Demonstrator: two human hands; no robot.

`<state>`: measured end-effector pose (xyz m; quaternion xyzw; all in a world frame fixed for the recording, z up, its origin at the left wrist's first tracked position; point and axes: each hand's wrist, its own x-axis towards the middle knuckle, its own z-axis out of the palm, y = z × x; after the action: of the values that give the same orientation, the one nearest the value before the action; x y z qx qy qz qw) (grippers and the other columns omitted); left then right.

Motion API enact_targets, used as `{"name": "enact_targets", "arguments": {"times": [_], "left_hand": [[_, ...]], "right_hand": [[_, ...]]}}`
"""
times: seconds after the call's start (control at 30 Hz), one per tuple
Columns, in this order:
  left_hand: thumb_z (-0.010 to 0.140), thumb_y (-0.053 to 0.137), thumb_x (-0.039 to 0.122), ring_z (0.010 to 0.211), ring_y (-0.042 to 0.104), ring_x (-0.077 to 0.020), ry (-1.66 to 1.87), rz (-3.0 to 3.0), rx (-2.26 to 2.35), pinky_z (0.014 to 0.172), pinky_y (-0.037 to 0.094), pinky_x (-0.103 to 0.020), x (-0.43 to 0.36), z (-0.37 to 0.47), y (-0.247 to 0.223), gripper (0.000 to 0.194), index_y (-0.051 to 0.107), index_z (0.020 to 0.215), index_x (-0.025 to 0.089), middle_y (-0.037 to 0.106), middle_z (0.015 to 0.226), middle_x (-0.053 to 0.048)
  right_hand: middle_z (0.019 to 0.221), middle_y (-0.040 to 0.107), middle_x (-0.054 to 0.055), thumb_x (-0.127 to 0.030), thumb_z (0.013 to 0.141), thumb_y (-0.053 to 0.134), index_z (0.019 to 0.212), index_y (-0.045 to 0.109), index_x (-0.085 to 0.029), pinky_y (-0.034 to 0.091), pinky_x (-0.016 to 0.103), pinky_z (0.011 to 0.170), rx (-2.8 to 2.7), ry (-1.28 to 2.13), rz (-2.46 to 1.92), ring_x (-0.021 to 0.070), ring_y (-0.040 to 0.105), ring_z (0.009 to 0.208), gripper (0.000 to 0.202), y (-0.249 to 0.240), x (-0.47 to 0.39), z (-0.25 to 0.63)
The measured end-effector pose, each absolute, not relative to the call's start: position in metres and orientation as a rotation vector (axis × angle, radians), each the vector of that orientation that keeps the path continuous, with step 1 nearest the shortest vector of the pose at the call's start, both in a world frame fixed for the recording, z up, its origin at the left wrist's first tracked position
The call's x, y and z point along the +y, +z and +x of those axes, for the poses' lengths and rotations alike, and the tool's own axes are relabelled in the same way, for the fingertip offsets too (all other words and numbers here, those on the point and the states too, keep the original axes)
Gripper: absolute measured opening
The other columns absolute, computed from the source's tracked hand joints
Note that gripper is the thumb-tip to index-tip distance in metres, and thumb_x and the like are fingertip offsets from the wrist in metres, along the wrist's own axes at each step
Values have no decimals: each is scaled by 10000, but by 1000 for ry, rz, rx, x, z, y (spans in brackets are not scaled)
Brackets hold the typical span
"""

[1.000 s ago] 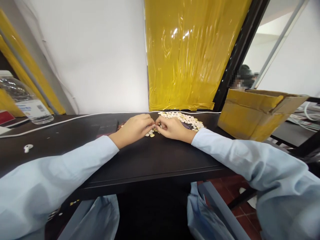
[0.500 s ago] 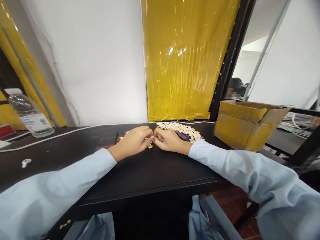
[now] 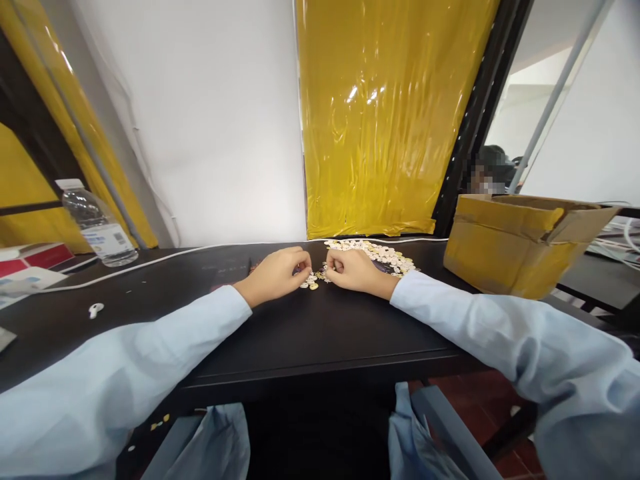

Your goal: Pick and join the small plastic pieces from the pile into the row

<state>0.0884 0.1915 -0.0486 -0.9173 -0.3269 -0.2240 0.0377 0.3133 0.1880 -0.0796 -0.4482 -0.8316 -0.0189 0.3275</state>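
Note:
Small pale and yellow pieces (image 3: 389, 254) are spread over the back of the black table (image 3: 320, 333), behind and to the right of my right hand. My left hand (image 3: 280, 273) has its fingers curled, close beside a small group of pieces (image 3: 313, 285). Facing it across a narrow gap, my right hand (image 3: 356, 270) is bent with thumb and forefinger together. Whatever either hand pinches is too small or hidden to make out. A dark purple item lies partly hidden behind my right hand.
An open cardboard box (image 3: 515, 250) stands at the right. A water bottle (image 3: 107, 233) is at the back left, with a white earbud (image 3: 96, 310) nearer. A white cable (image 3: 150, 262) runs along the back. A person's dark-haired head (image 3: 493, 163) shows beyond.
My hands, which met before, have moved apart, uncovering pieces between them. The whole view has shifted, so the bottle and box appear farther right.

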Motion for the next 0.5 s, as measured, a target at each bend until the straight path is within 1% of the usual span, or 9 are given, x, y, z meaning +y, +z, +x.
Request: {"name": "enact_targets", "arguments": {"times": [0.2, 0.4, 0.5], "left_hand": [[889, 537, 216, 786, 628, -195, -669, -2821, -1047, 725, 457, -305, 192, 88, -49, 165, 697, 869, 179, 685, 870, -55], [911, 496, 217, 838, 659, -204, -648, -2852, -1035, 791, 486, -313, 194, 88, -49, 235, 728, 900, 181, 720, 920, -68], [893, 488, 184, 842, 669, -204, -648, -2845, -1045, 784, 495, -306, 195, 86, -45, 261, 745, 935, 171, 738, 943, -72]], "right_hand": [[664, 637, -16, -230, 771, 611, 774, 645, -198, 307, 258, 617, -2172, -52, -1249, 133, 515, 595, 47, -80, 188, 314], [691, 661, -6, -244, 790, 611, 768, 649, -201, 313, 264, 618, -2166, -39, -1290, 141, 529, 607, 62, -80, 187, 313], [687, 651, -8, -245, 788, 609, 785, 651, -203, 314, 264, 615, -2153, -39, -1294, 140, 522, 600, 60, -81, 188, 314]]}}
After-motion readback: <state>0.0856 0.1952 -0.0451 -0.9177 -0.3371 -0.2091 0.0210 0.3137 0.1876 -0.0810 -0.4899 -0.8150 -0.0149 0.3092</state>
